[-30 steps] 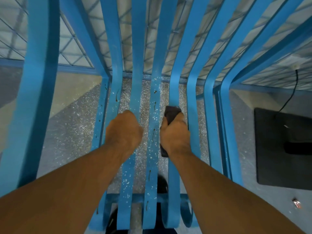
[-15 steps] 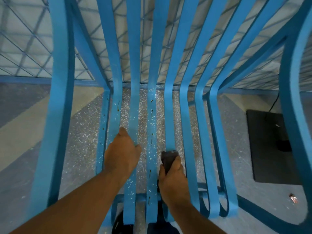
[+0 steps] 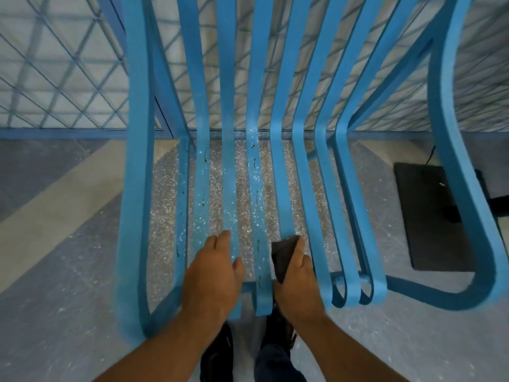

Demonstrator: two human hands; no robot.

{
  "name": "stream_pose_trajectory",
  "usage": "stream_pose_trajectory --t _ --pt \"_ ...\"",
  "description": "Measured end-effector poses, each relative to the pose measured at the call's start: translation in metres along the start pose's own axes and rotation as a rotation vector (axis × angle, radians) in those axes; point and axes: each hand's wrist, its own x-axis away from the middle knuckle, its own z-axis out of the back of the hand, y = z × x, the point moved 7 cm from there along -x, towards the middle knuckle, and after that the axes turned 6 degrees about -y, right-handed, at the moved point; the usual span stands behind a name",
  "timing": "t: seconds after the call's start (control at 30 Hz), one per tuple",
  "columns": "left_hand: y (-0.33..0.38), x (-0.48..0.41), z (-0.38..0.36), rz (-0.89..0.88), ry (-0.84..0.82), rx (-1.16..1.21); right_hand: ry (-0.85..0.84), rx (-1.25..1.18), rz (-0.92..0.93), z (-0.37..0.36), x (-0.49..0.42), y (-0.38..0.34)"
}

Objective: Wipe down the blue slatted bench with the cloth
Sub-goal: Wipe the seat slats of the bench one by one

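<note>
The blue slatted bench (image 3: 305, 172) fills the view, its seat slats running from the backrest down to curled front ends. Small dark streaks and pale specks mark the left and middle slats. My right hand (image 3: 298, 282) grips a dark cloth (image 3: 283, 256) and presses it on a middle slat near the front edge. My left hand (image 3: 213, 274) rests on the slats to the left of it, its fingers lying along a slat. Parts of the slats are hidden under both hands.
A blue wire mesh fence (image 3: 55, 67) stands behind the bench. A black mat (image 3: 429, 219) with a cable lies on the speckled floor at the right. My dark shoes (image 3: 220, 354) show below the seat's front edge.
My right hand has drawn the cloth down the slat toward the front edge. My left hand has slid toward me too. The view has pulled back, and more of the bench shows.
</note>
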Motion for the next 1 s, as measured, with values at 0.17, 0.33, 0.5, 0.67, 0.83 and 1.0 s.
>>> stream_pose_trajectory --t 0.17,0.33,0.5,0.67,0.83,1.0 --pt "-0.02 0.037 -0.016 -0.004 -0.007 0.066 0.108 -0.042 0.097 -0.003 0.016 0.008" --pt "-0.027 0.053 -0.029 0.017 -0.002 0.06 0.079 -0.075 0.127 -0.011 0.028 0.02" --pt "-0.03 0.063 -0.042 0.047 0.011 0.067 0.039 -0.046 0.1 -0.011 0.061 0.044" --pt "-0.024 0.079 -0.05 0.062 0.022 0.078 -0.264 -0.503 -0.053 -0.02 0.115 0.073" --pt "-0.024 0.087 -0.056 0.054 0.025 0.137 -0.246 -1.051 -0.159 -0.019 0.125 0.096" --pt "-0.024 0.101 -0.081 -0.001 -0.116 0.324 -0.398 -1.662 -0.212 -0.034 0.111 0.077"
